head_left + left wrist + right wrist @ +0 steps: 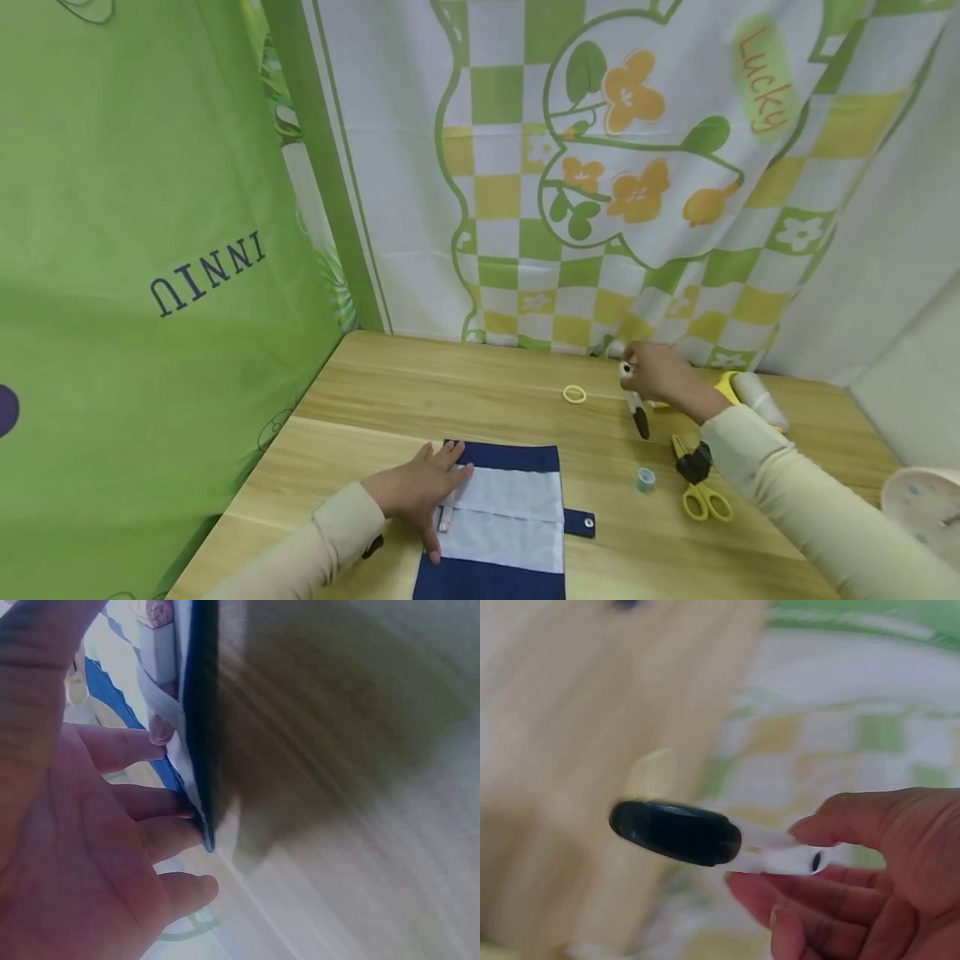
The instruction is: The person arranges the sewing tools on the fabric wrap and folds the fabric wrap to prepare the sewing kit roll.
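My left hand point(416, 487) lies with fingers spread on the left side of a navy and white cloth pouch point(517, 542), laid flat on the table. A small white-and-pink stick point(446, 518) is tucked under the pouch's white band, beside that hand. In the left wrist view, the fingers of the left hand point(97, 847) touch the pouch's edge. Above the table's far right part, my right hand point(660, 375) pinches a slim white tool with a black capped end point(675, 832). The tool's black end points down and its white end has a dark hole; its exact kind is unclear.
Yellow-handled scissors point(697, 483) lie right of a small light-blue spool point(645, 479). A yellow ring point(574, 394) sits further back. A white roll point(759, 400) and yellow tape are behind the right forearm. At the right edge stands a pale round container point(922, 500). Curtains border the table.
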`<action>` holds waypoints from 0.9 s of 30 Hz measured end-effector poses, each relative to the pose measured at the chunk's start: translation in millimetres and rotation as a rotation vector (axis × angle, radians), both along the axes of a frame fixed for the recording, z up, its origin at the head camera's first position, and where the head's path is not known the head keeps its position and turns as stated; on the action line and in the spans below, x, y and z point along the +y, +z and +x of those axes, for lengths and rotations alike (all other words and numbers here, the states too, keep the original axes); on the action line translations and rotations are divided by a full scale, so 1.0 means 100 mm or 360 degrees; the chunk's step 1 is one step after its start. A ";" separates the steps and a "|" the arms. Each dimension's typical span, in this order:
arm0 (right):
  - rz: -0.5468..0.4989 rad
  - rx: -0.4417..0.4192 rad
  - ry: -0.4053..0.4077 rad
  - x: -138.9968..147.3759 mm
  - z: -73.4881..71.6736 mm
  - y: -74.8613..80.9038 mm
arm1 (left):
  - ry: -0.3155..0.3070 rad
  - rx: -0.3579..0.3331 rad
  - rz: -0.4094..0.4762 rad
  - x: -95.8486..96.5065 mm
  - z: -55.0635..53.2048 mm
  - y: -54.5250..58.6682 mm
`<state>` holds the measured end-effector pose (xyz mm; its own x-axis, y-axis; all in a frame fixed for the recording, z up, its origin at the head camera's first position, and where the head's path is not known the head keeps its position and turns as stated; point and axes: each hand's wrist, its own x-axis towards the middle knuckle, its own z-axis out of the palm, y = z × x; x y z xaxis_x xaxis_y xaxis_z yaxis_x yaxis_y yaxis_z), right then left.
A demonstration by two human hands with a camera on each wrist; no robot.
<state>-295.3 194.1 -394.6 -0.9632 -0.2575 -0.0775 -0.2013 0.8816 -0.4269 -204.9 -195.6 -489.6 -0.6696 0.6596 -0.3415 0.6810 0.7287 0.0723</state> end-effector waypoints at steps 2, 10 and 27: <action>-0.0096 0.0115 0.0036 -0.22 0.00 0.24 | 0.0024 -0.0003 0.0020 -0.04 0.00 -0.01; -0.0560 0.0131 0.0121 -1.32 0.24 0.21 | 0.0099 -0.0073 0.0169 -0.14 -0.04 -0.11; -0.0502 -0.0048 0.0139 -1.88 0.47 -0.70 | 0.0138 -0.0095 0.0183 -0.21 -0.03 -0.15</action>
